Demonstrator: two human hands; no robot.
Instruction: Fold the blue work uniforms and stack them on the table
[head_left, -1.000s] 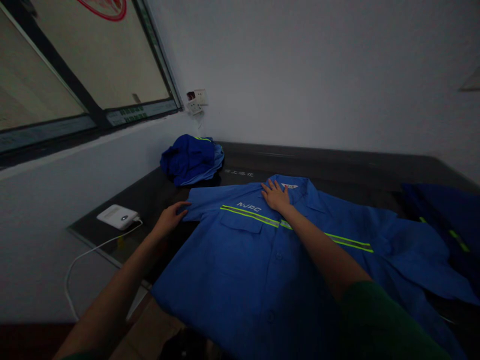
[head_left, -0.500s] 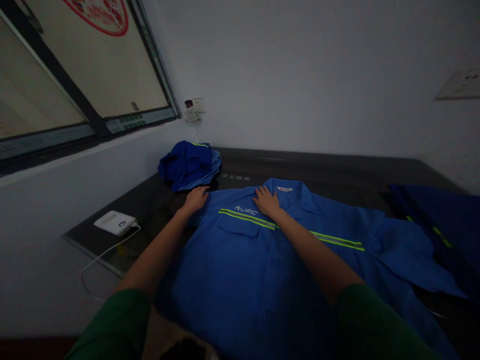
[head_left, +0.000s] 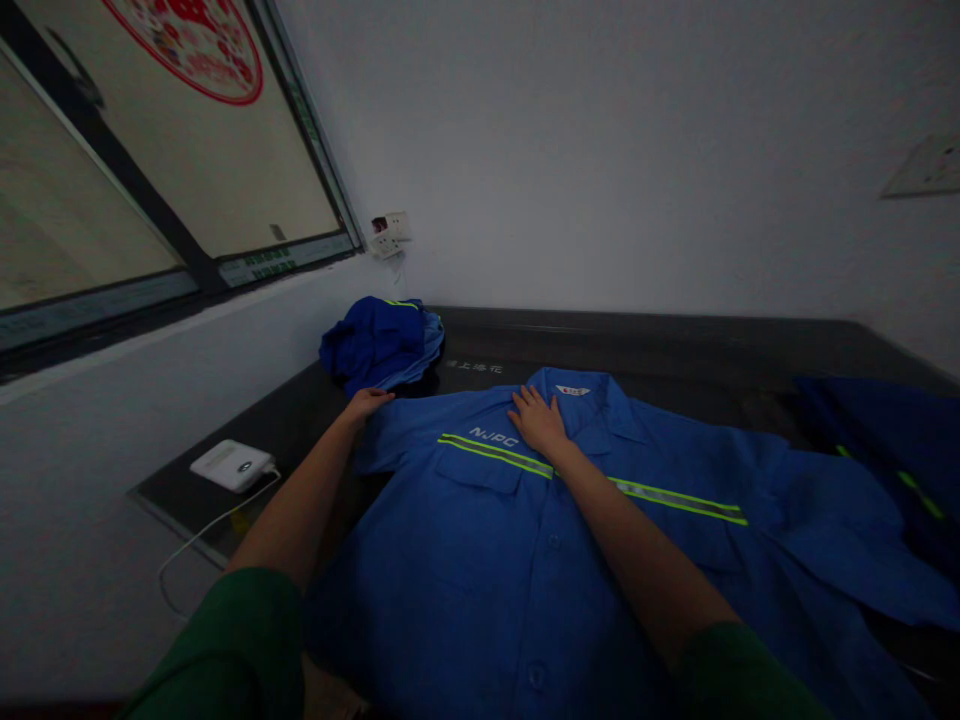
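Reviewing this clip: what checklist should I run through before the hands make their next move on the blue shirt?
1. Right hand flat on the shirt, beside the collar: ok.
2. Left hand at the end of the nearer sleeve: ok.
3. Left fingers pinching cloth: cannot tell, the contact is too small and dim.
4. Other sleeve free of creases: not ok, folds show.
5. White device apart from the shirt: ok.
6. Bottom hem straight: cannot tell.

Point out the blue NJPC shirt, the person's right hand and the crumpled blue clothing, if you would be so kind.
Blue NJPC shirt (head_left: 517, 560): head view, front panel beside the buttons.
Right hand (head_left: 541, 425): head view, back of the hand.
Crumpled blue clothing (head_left: 381, 340): head view, dark blue upper part.
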